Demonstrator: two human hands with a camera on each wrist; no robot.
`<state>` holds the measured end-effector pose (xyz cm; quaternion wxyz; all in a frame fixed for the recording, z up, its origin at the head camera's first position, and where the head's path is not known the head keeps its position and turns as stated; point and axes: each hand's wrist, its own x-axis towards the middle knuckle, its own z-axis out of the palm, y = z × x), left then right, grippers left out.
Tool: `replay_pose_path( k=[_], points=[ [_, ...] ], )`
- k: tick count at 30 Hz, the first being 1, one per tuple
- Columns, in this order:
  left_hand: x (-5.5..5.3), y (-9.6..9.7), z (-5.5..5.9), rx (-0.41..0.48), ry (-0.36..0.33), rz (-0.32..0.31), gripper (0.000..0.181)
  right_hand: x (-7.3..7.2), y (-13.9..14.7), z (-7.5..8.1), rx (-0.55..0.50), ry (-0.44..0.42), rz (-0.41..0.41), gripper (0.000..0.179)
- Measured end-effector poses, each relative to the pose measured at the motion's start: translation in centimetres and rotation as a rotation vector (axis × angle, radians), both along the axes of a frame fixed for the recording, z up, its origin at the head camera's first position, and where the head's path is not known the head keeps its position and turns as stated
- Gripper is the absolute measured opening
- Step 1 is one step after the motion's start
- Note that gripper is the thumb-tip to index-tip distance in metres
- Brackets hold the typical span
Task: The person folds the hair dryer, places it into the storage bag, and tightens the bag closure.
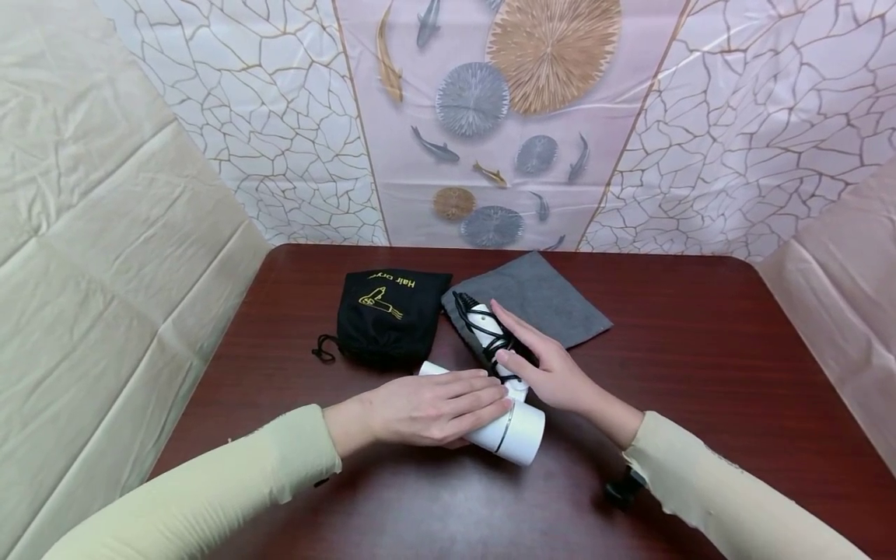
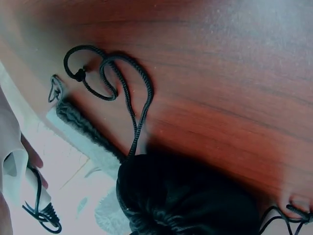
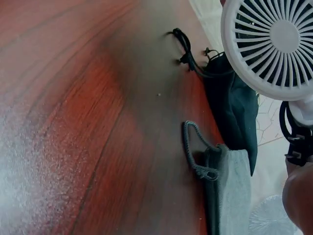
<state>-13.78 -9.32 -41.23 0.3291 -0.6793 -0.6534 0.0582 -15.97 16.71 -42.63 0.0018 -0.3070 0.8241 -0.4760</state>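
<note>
A white hair dryer [image 1: 523, 434] is held over the near middle of the table, its black cord [image 1: 494, 344] wound round the handle. My left hand [image 1: 441, 408] grips the barrel from above, its thumb hidden beneath. With my right hand [image 1: 553, 375] I hold the handle, thumb on the near side and fingers along the far side. In the right wrist view the dryer's round slatted grille [image 3: 284, 36] faces the camera. The left wrist view catches the cord's end [image 2: 43, 215] at the lower left.
Behind the dryer lies a black drawstring bag [image 1: 388, 320] with yellow hair dryer lettering and drawing. A grey cloth pouch [image 1: 549, 299] lies to its right, with a drawstring [image 3: 195, 152]. The dark red wooden table [image 1: 707, 373] meets a patterned backdrop [image 1: 476, 155].
</note>
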Motion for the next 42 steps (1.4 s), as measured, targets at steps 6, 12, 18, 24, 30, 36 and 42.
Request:
replay_pose_path(
  k=[6,12,18,24,30,36,42],
  points=[
    [0.0,0.2,0.3,0.016,0.001,-0.027,0.046,0.4,0.3,0.3,-0.004,0.039,0.011,0.063],
    [0.1,0.0,0.2,-0.018,0.002,-0.025,0.046,0.6,0.1,0.3,0.008,0.041,0.042,0.062],
    [0.0,-0.6,-0.1,-0.061,0.008,-0.002,0.05,0.5,-0.1,0.3,0.041,0.019,0.053,0.059],
    [-0.1,-1.0,-0.1,-0.081,-0.005,0.015,0.055,0.0,-0.4,0.3,0.057,-0.04,0.072,0.057],
    [-0.3,-1.5,-0.1,-0.1,0.011,0.02,0.053,-0.3,-0.8,0.2,0.042,-0.101,0.114,0.052],
    [-0.8,-2.3,-0.1,-0.102,0.034,0.031,0.044,-0.5,-1.3,0.2,0.058,-0.165,0.163,0.047],
    [-0.6,-2.8,-0.5,-0.094,0.029,0.028,0.041,-0.4,-1.4,0.4,0.11,-0.186,0.157,0.048]
  ],
)
